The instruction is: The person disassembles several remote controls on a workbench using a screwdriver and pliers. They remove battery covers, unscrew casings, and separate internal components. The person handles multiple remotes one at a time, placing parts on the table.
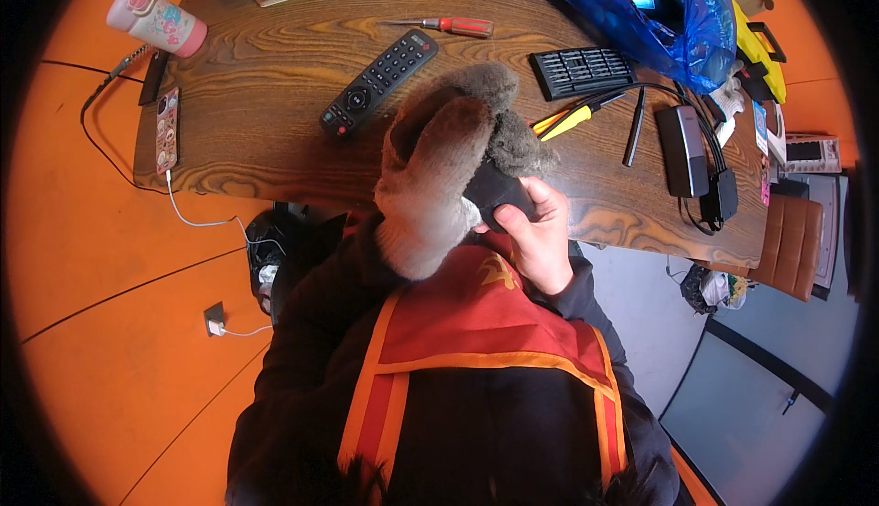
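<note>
My left hand (426,176) wears a thick, dirty grey-brown knitted glove with a pale cuff. Its gloved fingers bend round, and the fuzzy glove thumb lies against the top of a small black flat object (500,190). My bare right hand (540,236) grips the lower right side of that object, thumb laid across its face. The glove hides part of the object, so its kind does not show. Both hands are close together in front of my chest, at the table's near edge. Beyond them lies a black remote control (380,83).
On the wooden table (265,140) lie a red-handled screwdriver (458,26), a black bit case (581,72), a yellow-handled tool (563,122) and a black box with cables (682,151). A pink-white bottle (157,21) stands far left; a blue plastic bag (641,21) is far right.
</note>
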